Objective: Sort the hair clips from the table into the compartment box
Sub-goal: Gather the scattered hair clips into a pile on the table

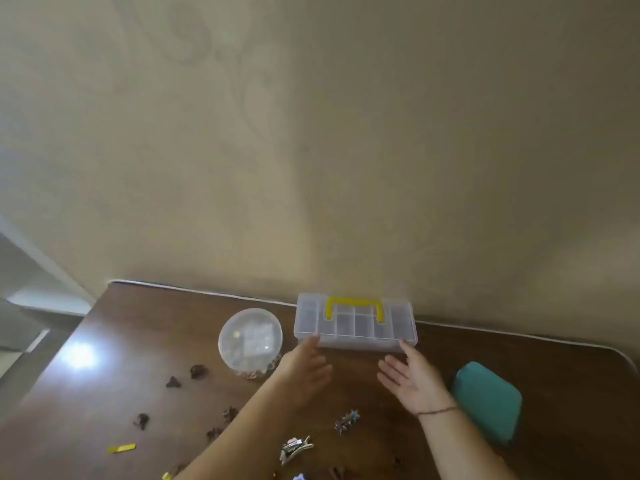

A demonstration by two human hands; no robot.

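Observation:
A clear compartment box [356, 323] with a yellow handle stands shut near the table's far edge, against the wall. My left hand [304, 365] reaches to its front left corner with fingers straight, the fingertips touching the box. My right hand [412, 379] is spread open, palm up, its fingertips at the front right corner. Several small dark claw clips [198, 371] lie scattered on the left part of the table. A star-patterned clip [347, 420], a white and black clip [295, 449] and a yellow clip [122, 448] lie nearer to me.
A round clear container [250, 337] with a lid stands left of the box. A teal pouch [488, 400] lies at the right. The brown table [138, 327] ends at the wall behind and drops off at the left edge.

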